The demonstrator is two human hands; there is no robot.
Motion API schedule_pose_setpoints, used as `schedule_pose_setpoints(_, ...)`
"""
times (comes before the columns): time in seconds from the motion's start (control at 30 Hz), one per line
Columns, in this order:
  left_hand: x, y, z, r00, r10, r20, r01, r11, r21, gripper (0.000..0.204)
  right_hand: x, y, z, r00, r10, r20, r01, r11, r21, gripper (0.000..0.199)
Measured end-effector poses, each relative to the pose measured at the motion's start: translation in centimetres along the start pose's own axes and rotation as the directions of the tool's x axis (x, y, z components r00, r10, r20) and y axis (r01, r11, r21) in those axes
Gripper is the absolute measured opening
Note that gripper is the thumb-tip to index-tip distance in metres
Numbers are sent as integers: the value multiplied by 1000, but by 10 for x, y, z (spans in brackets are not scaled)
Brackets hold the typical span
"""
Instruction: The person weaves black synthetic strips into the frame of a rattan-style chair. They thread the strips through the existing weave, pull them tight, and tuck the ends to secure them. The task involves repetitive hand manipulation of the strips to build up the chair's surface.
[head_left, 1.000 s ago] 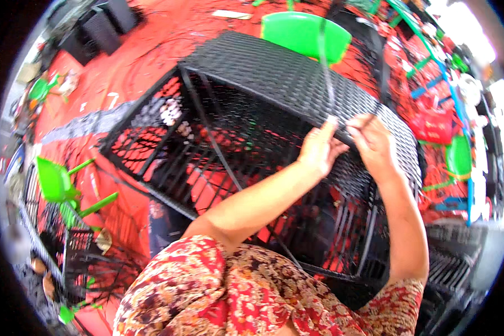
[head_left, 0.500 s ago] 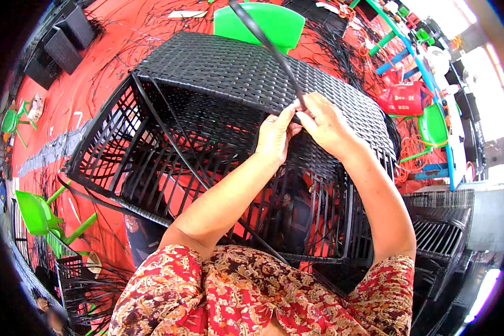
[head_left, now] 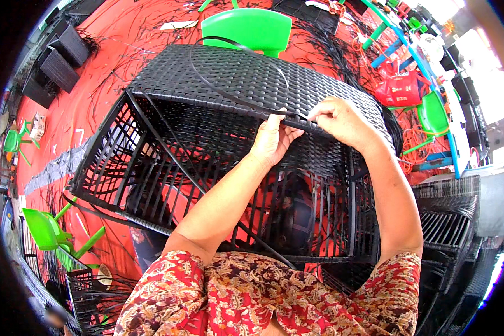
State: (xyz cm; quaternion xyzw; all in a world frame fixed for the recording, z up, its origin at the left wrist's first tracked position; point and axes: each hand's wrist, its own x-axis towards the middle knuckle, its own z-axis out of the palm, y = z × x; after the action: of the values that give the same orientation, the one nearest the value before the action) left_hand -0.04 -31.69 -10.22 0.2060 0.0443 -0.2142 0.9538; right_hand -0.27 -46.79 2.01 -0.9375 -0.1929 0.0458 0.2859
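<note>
A large black woven wicker furniture frame [head_left: 168,73] lies tilted in front of me, its open side toward me. A thin black plastic strip [head_left: 229,96] curls in a loop over the woven panel and runs down to its near edge. My left hand [head_left: 271,140] pinches this strip at the edge between thumb and fingers, its other fingers curled below the rim. Just to the right, my right hand [head_left: 341,123] is bent over the same edge, thumb and fingertips closed on the strip. Part of the strip between the fingers is hidden.
A green chair [head_left: 246,28] stands beyond the frame, another green chair [head_left: 42,229] at left. Loose black strips [head_left: 333,56] litter the red floor [head_left: 117,33]. A red bag [head_left: 397,89] and a blue-legged table are at right, near more woven frames [head_left: 448,224].
The strip, earlier rising up from my fingers, now falls in a loop over the woven panel. My right hand has moved right, away from my left. The view has shifted slightly.
</note>
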Motion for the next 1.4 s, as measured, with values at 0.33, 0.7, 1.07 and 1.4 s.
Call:
schedule_pose_setpoints(0.33,9,-15,-17,979,-26,202,57,987,-149,20,-22,-17,50,930,-349,-118,217,777,-591,20)
schedule_pose_setpoints(0.7,6,-7,-5,996,-23,92,23,1000,-2,26,-22,-4,44,975,-172,-138,69,832,-550,23)
schedule_pose_setpoints(1.07,9,-25,-9,989,-83,127,103,980,-168,26,-3,14,40,971,-102,-218,66,984,-165,13)
schedule_pose_setpoints(1.4,-8,-9,5,995,30,94,-26,999,-42,35,-3,13,9,986,90,-138,-113,978,-175,16)
